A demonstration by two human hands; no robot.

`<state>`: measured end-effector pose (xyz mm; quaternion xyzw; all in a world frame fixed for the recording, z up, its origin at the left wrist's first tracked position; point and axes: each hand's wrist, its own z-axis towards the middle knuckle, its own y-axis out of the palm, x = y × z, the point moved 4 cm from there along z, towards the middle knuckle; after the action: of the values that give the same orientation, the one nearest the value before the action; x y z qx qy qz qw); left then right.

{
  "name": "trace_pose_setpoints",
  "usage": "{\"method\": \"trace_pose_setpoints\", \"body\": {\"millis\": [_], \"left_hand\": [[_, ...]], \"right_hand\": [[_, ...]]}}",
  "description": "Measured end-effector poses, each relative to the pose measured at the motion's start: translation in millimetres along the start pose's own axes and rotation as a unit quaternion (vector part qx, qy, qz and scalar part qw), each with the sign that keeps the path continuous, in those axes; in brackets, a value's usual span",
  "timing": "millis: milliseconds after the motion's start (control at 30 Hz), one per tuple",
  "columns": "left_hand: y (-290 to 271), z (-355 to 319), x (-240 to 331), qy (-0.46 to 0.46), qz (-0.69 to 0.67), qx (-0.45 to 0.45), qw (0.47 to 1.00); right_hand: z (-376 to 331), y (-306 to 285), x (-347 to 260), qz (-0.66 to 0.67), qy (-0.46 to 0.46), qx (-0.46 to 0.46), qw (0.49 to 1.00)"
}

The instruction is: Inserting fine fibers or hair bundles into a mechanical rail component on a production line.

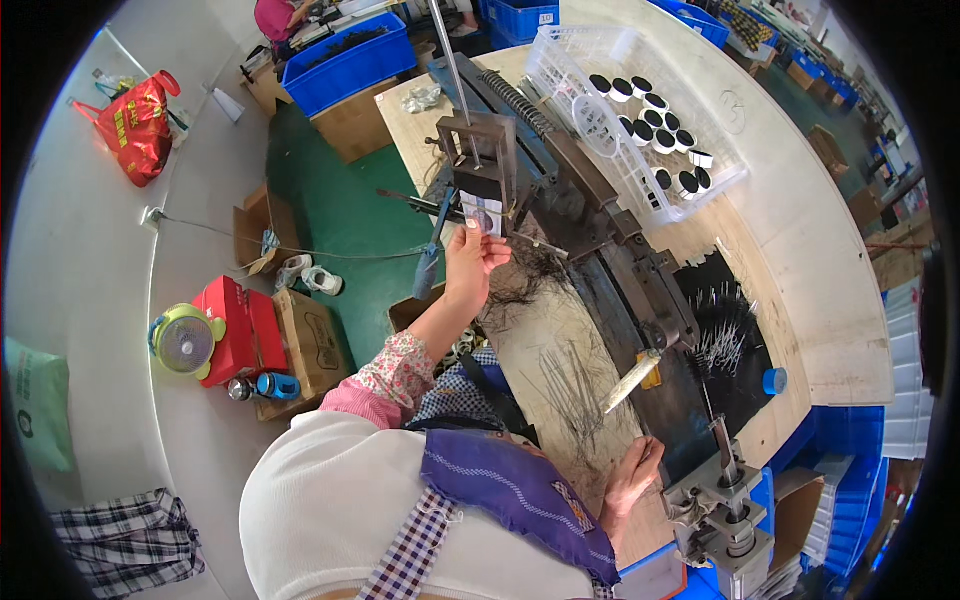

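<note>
My left hand [472,268] is raised at the far end of a dark metal bench machine [610,250]. Its thumb and fingers pinch a small white printed piece [484,214], like a card or label, against the upright metal frame [478,150]. A blue-handled lever [428,265] hangs just left of that hand. Near the machine's close end, my right hand [632,478] is low over the wooden table, fingers bent and drawn together; whatever they may hold is hidden. A pale handle [632,382] sticks out of the machine above it. Loose dark bristles [575,385] lie between my hands.
A clear plastic basket [735,160] of white round pieces with black tops stands beyond the machine. Right of it lie a black sheet [745,385] with thin metal pins and a blue cap [774,381]. A metal clamp unit [735,530] sits at lower right.
</note>
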<state>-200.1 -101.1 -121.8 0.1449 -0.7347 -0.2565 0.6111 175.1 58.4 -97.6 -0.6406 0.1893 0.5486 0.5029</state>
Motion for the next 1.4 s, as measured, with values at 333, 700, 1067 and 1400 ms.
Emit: {"method": "trace_pose_setpoints", "body": {"millis": [333,700,1067,1400], "left_hand": [[26,-53,47,0.203,0.295,0.019,0.933],[50,-34,80,0.391,0.51,0.108,0.759],[50,-35,91,0.418,0.522,0.088,0.739],[43,-55,119,0.529,0.537,-0.034,0.656]], "right_hand": [[2,2,10,-0.011,0.02,-0.001,1.0],[-1,-2,12,-0.025,-0.009,-0.01,1.0],[-1,-3,10,0.003,-0.018,0.002,1.0],[0,-2,15,0.0,0.011,-0.013,1.0]]}}
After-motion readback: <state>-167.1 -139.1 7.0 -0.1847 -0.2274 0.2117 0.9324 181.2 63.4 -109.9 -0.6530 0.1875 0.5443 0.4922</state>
